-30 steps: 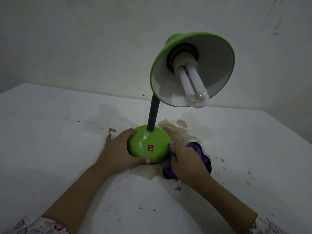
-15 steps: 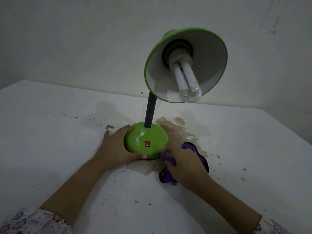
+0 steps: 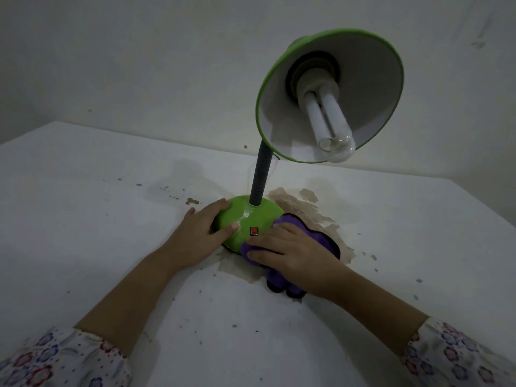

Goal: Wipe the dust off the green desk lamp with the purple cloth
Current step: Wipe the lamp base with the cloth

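A: Where's the lamp (image 3: 282, 152)?
B: Upright on the stained table (image 3: 83, 191), its base (image 3: 251, 219) between both hands, neck rising straight from the base, shade tipped toward the camera.

A: Left hand (image 3: 203, 233)?
B: Left of the base, fingers fairly straight and close together, wrapped against its side, thumb on its near face. It looks to be steadying it.

A: And the right hand (image 3: 290, 250)?
B: Right of the base, fingers slightly spread, pressing the cloth (image 3: 315, 238) against the base's near-right edge beside the red switch (image 3: 253, 231).

A: So which way next?
B: I'd guess the unwiped dome lies left and up from those fingertips. The right hand is nearer, and the neck's long axis stands vertical above.
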A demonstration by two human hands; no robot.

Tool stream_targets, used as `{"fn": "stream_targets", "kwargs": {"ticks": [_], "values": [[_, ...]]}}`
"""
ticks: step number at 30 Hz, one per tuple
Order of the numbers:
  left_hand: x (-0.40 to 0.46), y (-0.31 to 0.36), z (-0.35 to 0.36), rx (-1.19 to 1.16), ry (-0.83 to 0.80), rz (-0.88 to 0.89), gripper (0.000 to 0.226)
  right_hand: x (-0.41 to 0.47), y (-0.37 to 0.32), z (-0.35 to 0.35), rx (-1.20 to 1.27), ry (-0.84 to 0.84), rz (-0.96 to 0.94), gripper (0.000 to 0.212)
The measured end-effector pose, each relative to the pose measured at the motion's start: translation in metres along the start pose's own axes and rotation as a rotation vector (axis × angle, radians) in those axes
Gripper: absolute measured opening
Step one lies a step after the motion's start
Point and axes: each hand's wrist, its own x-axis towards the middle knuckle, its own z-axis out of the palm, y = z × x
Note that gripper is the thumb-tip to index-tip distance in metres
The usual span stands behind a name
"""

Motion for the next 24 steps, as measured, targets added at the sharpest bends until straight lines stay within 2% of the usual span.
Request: {"fn": "stream_targets", "kwargs": {"ticks": [4, 9, 14, 17, 19, 22, 24], "values": [[-0.001, -0.002, 0.0, 0.018, -0.003, 0.015, 0.064, -0.006, 0.007, 0.007, -0.081, 0.003, -0.086, 0.049], [0.001, -0.003, 0.001, 0.071, -0.01, 0.0, 0.087, -0.009, 0.007, 0.004, -0.181, 0.04, -0.14, 0.035], [0.001, -0.004, 0.002, 0.073, -0.001, -0.004, 0.093, -0.016, 0.012, 0.001, -0.225, 0.106, -0.158, 0.048], [0.001, -0.002, 0.002, 0.072, 0.008, 0.008, 0.094, -0.002, 0.007, 0.006, -0.228, 0.159, -0.217, 0.039], [0.001, -0.003, 0.001, 0.077, 0.011, 0.004, 0.094, 0.005, 0.004, 0.01, -0.227, 0.16, -0.238, 0.033], [0.002, -0.004, 0.002, 0.08, 0.005, -0.01, 0.095, 0.0, 0.01, 0.006, -0.172, 0.152, -0.227, 0.044], [0.002, -0.004, 0.003, 0.07, -0.002, -0.013, 0.096, -0.009, 0.019, 0.002, -0.161, 0.119, -0.226, 0.044]]}}
